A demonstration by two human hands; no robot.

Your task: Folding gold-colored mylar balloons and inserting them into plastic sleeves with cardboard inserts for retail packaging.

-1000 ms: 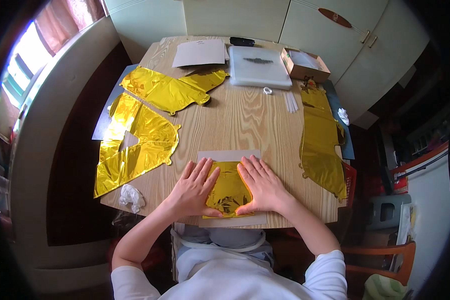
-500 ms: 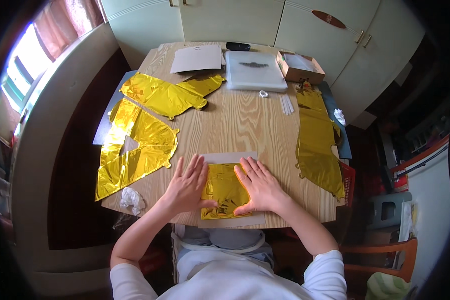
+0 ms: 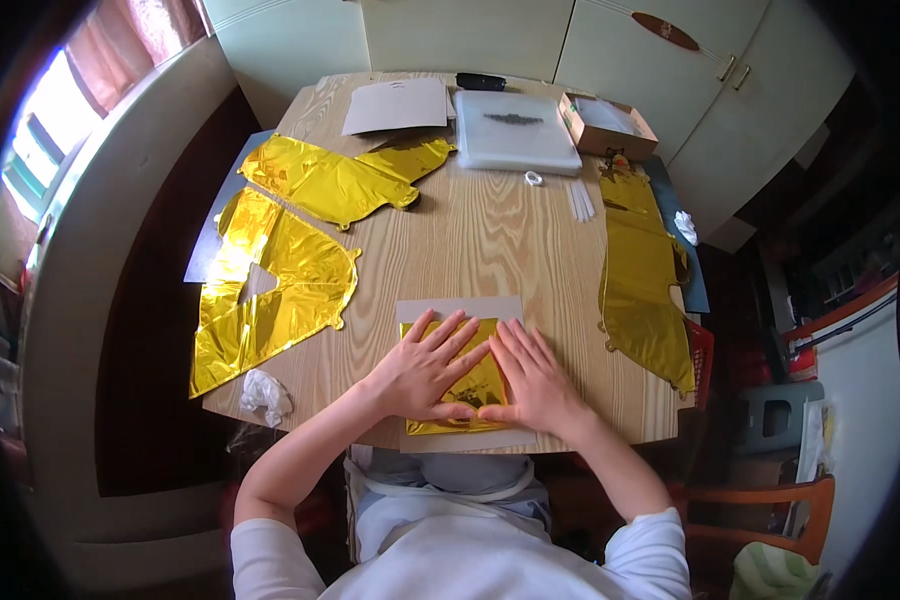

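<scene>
A folded, shiny gold foil sheet (image 3: 487, 383) lies on a light grey card (image 3: 460, 307) at the table's near edge. Flat across its left part rests my left hand (image 3: 425, 368), fingers spread and pointing away from me. My right hand (image 3: 538, 385) lies on the right side of the foil, fingers stretched out, with the thumb turned inward. Both thumbs almost meet over the lower part of the foil. Neither hand grips anything, and they cover much of the foil.
Flat gold foil balloons lie at the left (image 3: 305, 280), far left (image 3: 315, 180) and right (image 3: 645, 270). Along the back are grey cards (image 3: 395, 105), a stack of clear plastic bags (image 3: 520, 150) and a cardboard box (image 3: 610, 140). A crumpled tissue (image 3: 266, 395) sits near left.
My left hand has slid right, from the foil's left edge onto its middle. My right hand has shifted slightly right and nearer. The whole view has moved a little.
</scene>
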